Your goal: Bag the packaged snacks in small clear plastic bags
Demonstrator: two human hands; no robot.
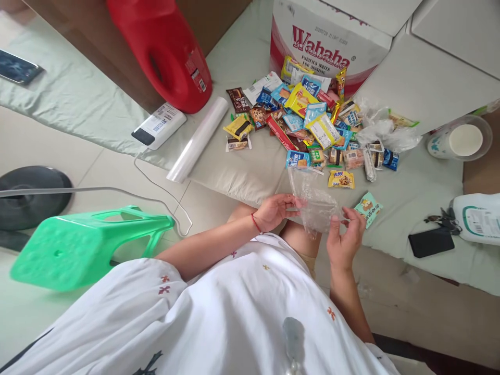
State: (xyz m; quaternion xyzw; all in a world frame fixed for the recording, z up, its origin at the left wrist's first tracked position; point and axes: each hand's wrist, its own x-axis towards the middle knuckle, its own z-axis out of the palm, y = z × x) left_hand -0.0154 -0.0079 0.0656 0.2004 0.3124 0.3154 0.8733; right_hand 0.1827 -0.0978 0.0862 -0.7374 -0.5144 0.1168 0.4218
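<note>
A thin clear plastic bag [314, 200] is stretched between my two hands, just off the near edge of the padded seat. My left hand [276, 212], with a red cord on its wrist, grips the bag's left side between its fingers. The bag's right side lies at the thumb and fingertips of my right hand [347, 237], which holds it loosely. Beyond the bag spreads a pile of small wrapped snacks [302, 100]. A yellow cookie packet [341, 179] lies in front of the pile. Close to my right fingers is a pale green packet [368, 209].
Left of the pile are a plastic roll [198, 139], a white power bank [160, 125] and a red jug [164, 52]. Behind stands a Wahaha carton [326, 39]. A cup [464, 140], black case [430, 242] and white bottle [478, 219] sit right. A green stool [62, 255] is at left.
</note>
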